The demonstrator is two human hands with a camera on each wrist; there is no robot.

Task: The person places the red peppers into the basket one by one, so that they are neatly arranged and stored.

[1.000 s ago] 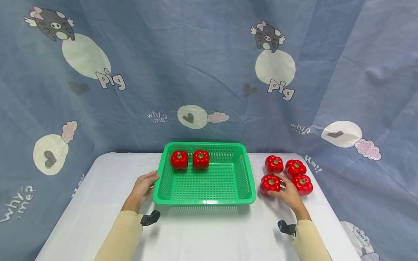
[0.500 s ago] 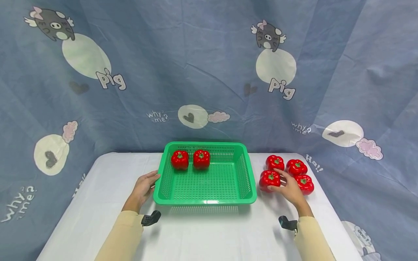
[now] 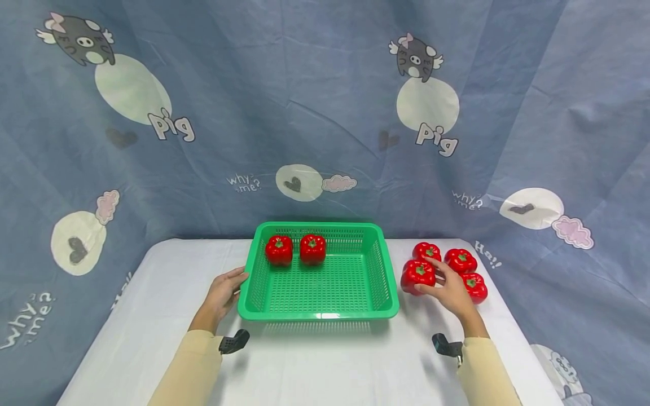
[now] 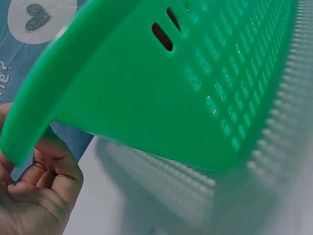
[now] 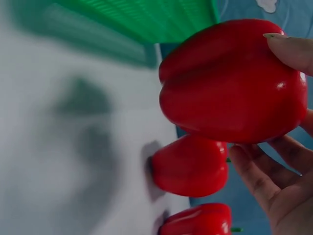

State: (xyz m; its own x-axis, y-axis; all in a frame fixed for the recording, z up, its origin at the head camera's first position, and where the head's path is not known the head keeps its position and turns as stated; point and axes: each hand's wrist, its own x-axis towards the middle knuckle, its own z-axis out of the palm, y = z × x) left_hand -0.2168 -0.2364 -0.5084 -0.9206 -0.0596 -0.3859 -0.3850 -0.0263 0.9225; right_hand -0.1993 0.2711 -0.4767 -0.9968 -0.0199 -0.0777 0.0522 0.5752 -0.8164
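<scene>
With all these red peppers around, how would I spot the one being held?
On the white table, find the green basket. Just off its right side are four red peppers grouped together. Yours is the pepper at the front left of that group, set apart as the only one gripped by the right hand.

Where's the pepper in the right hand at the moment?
In the head view, the held pepper is in the right hand, just right of the green basket, with another pepper close behind it.
</scene>
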